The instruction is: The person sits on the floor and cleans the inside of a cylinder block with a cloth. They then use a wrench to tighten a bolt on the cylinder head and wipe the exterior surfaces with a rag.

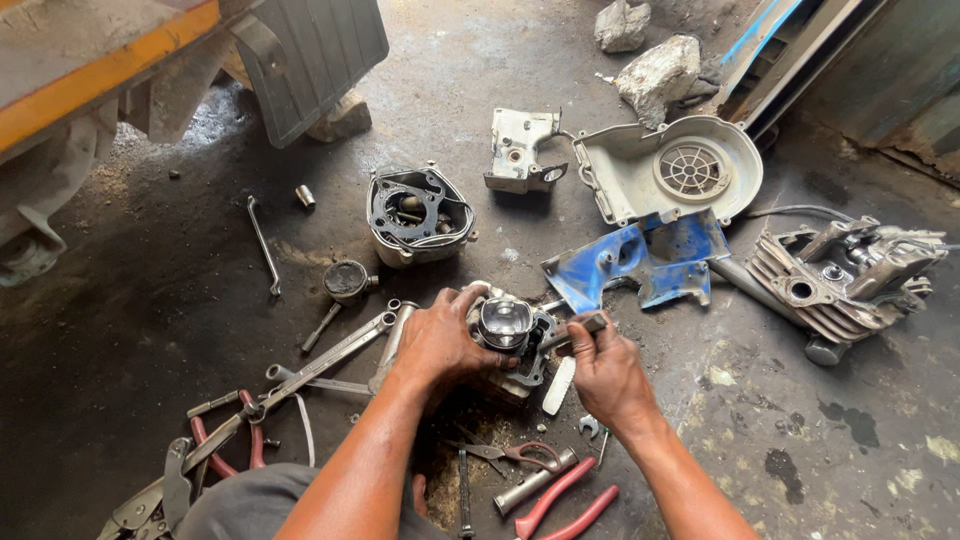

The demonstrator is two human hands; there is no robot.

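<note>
Where hands (520,360) grip, the cylinder (507,325) base hides.

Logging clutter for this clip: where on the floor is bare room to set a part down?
Bare concrete floor lies left of the thin bent steel rod, and more lower right, below the grey finned engine block. It is crowded around the left hand and right hand on the shiny piston assembly, with spanners and red-handled pliers close by.

blue cover plate (640,258), red-handled pliers (560,500), grey floor (150,330)
</note>
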